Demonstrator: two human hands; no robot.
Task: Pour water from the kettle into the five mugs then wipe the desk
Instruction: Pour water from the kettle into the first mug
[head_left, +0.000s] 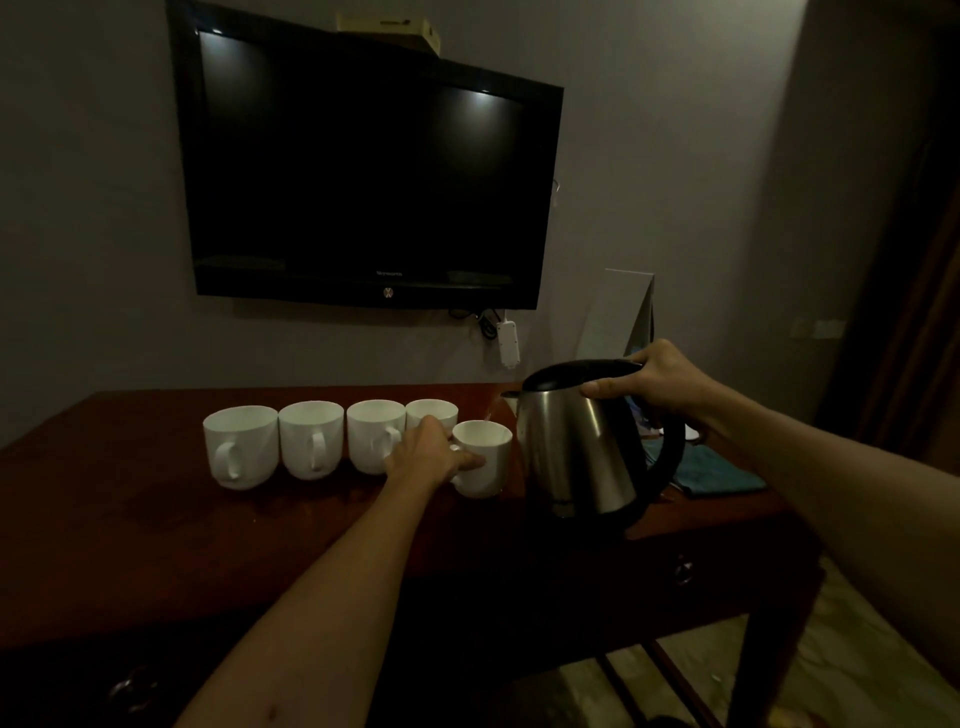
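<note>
At the near mug (485, 457), the left hand (426, 449) curls its fingers around the handle side, gripping it. Just right, the right hand (657, 382) clamps the black handle of a steel kettle (576, 447), tilted with its spout over that mug. Four more white mugs (311, 439) line up leftward on the dark wooden desk (130, 519). A teal cloth (719, 473) lies behind the kettle, under a wall-mounted television (363, 171).

I see a brushed-metal kettle (576, 452) with glossy black plastic lid, glazed white ceramic mugs (311, 439), polished dark wood desk (156, 530).
</note>
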